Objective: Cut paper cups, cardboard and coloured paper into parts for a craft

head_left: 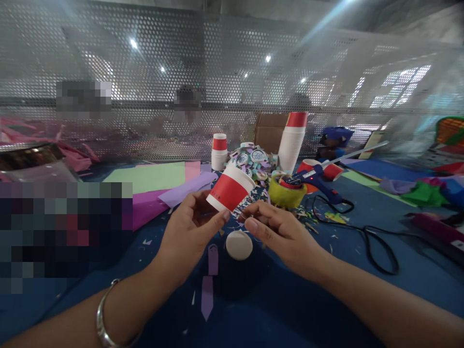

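Observation:
My left hand [194, 229] is closed around a red and white paper cup [231, 190], tilted with its upper end toward the right. Just right of the cup, my right hand [277, 232] has thumb and fingers drawn together in a pinch; whatever they may hold is too small to make out. Below the hands lies a round off-white disc [239, 245]. Two purple paper pieces, a rounded strip [213, 260] and a pointed strip [207, 296], rest on the blue table just left of the disc.
A blue glue gun [319, 181] lies across a yellow tape roll [287, 193], its black cord [382, 263] looping rightward. Behind stand a tall cup stack [292, 145], a short cup stack [219, 153] and a pile of paper cutouts [255, 157]. Green paper sheets [145, 178] lie left.

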